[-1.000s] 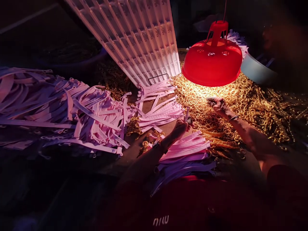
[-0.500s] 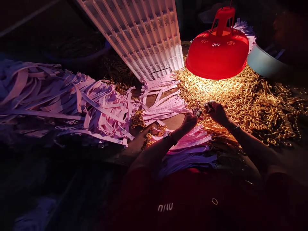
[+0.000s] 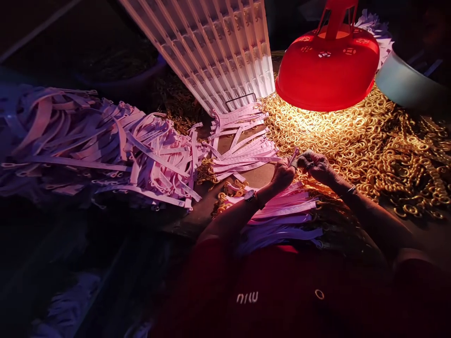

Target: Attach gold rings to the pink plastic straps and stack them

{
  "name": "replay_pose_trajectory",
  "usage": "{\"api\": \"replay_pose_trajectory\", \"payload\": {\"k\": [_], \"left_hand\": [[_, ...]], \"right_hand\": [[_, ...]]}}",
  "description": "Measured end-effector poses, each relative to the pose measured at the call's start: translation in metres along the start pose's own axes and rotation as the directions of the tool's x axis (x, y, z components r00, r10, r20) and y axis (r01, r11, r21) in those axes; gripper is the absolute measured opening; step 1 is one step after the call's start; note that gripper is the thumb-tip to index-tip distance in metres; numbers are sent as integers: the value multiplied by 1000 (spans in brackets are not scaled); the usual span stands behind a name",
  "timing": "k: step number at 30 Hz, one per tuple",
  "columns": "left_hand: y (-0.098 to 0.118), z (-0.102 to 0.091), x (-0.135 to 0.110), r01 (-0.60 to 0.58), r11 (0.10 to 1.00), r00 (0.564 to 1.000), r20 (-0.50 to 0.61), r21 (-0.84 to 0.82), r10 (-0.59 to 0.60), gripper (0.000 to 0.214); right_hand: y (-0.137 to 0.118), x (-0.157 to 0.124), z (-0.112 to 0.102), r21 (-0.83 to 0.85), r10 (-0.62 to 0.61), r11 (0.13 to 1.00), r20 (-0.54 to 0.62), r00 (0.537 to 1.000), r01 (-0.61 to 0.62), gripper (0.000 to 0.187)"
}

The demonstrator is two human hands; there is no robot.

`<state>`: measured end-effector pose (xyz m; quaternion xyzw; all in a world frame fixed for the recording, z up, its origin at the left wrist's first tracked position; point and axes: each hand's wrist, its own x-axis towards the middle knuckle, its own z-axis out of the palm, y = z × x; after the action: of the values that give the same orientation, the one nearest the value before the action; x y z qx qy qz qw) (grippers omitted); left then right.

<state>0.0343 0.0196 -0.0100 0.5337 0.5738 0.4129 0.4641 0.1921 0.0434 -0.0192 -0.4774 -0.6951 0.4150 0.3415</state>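
Observation:
My left hand (image 3: 283, 173) is closed around a narrow pink strap (image 3: 294, 155), whose end sticks up past the fingertips. Against those fingertips presses my right hand (image 3: 320, 169), its fingers pinched and some of them wrapped in grey coverings. Whatever lies between the right fingers is too small to make out. Both hands are just above the near edge of a heap of gold-coloured rings and chain-like links (image 3: 352, 134). Beneath my forearms a row of pink straps (image 3: 289, 204) lies on the table, with gold rings (image 3: 220, 205) near their left ends.
A red lamp shade (image 3: 327, 70) hangs low over the rings. Behind the hands leans a white ribbed panel (image 3: 218, 51). A large pile of pink straps (image 3: 141, 150) covers the left side. More straps (image 3: 243, 157) lie mid-table, and a pale blue basin (image 3: 405, 82) stands at back right.
My right hand has moved left until its fingers meet my left hand; a gap was between them before. The whole view has shifted slightly.

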Motion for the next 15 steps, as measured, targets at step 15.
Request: {"api": "replay_pose_trajectory", "payload": {"k": [15], "left_hand": [[-9,-7,-6,-75,979,996,56,189,65,38]], "right_hand": [[3,-6,1,-169,-127,978,-24,992,121,34]]}}
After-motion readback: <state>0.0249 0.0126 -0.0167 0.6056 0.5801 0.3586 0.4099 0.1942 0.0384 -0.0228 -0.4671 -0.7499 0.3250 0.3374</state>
